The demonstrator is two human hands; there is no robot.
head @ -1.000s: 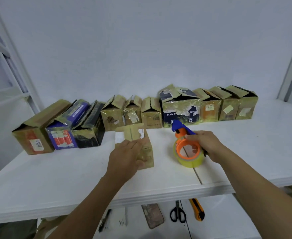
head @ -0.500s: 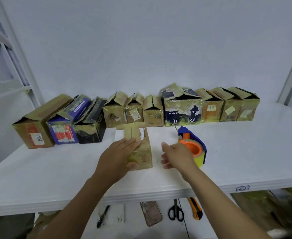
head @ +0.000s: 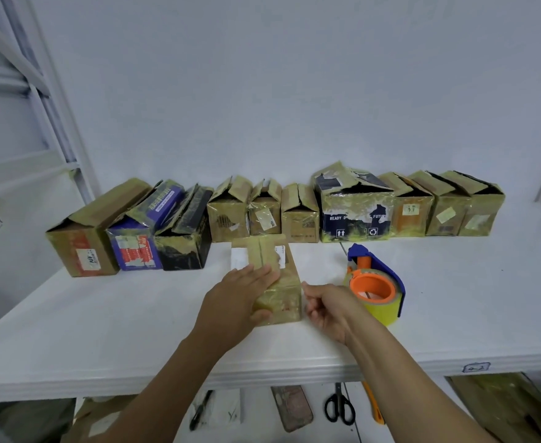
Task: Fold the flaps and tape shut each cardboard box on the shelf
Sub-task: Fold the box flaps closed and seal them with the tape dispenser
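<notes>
A small brown cardboard box stands on the white shelf in front of me, its flaps folded down with a strip of tape along the top seam. My left hand lies flat on its top, thumb against the near face. My right hand touches the box's right side with loosely curled fingers. The tape dispenser, blue with an orange core and a yellowish roll, sits on the shelf just right of my right hand. Several worn boxes with raised flaps line the back wall.
A white shelf upright rises at the left and another at the far right. On the lower level lie scissors, an orange utility knife, a phone and a pen.
My right hand set the tape dispenser down on the shelf, let go of it and moved left to the small box's right side. My left hand stayed on the box top.
</notes>
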